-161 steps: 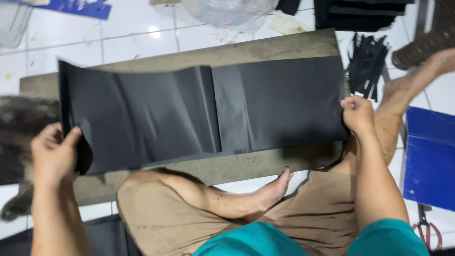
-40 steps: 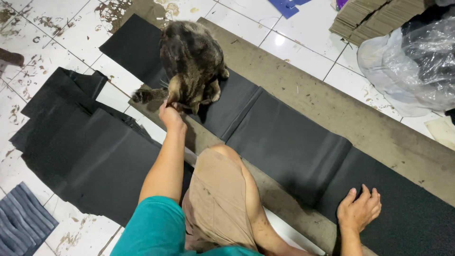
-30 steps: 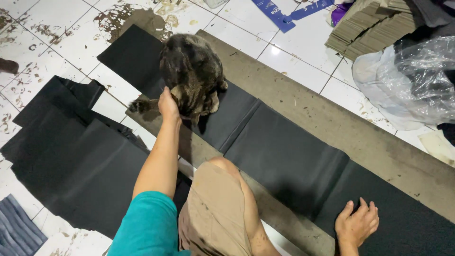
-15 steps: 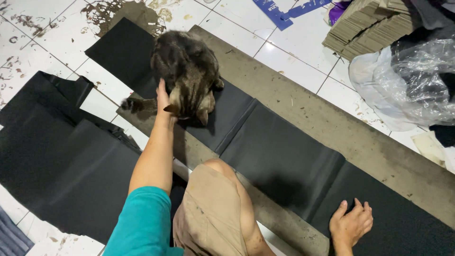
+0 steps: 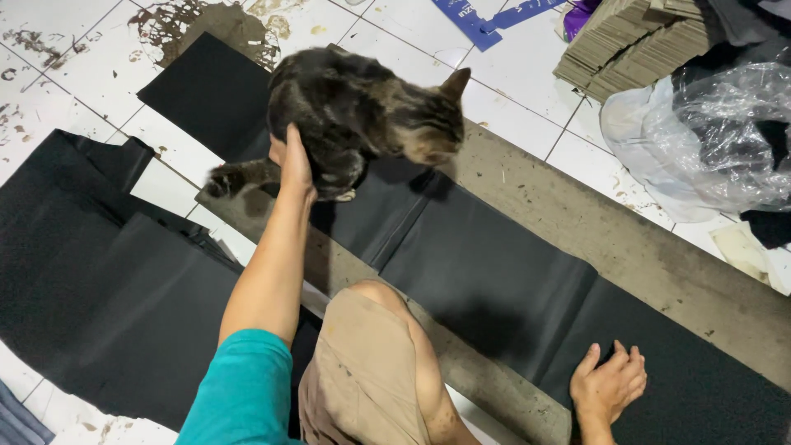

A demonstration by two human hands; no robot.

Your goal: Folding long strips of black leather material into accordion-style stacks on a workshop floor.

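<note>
On the long black sheet (image 5: pixel 494 280) spread over a worn wooden board (image 5: pixel 659 255), the left hand (image 5: pixel 294 161) was pressed against the flank of a dark tabby cat (image 5: pixel 362 115), palm curved to the fur with the fingers running up and partly behind the body, so whether they clasped it or only pushed could not quite be made out. The cat stood at the far left end of the sheet, head turned down and to the right, one hind leg stretched out to the left over the board's edge. The right hand (image 5: pixel 610 383) lay flat and spread on the near right part of the same sheet, fingers apart, holding nothing. Between the two arms a bent knee in tan shorts (image 5: pixel 371 363) rose from the lower edge of the view. Left of the board, more black sheets (image 5: pixel 107 280) lay overlapping on the white tiled floor (image 5: pixel 74 74), which was stained in places. Beyond the board, at the upper right, sat a stack of cardboard pieces (image 5: pixel 634 41), a crumpled clear plastic bag (image 5: pixel 709 140) and a blue strip (image 5: pixel 494 12).
</note>
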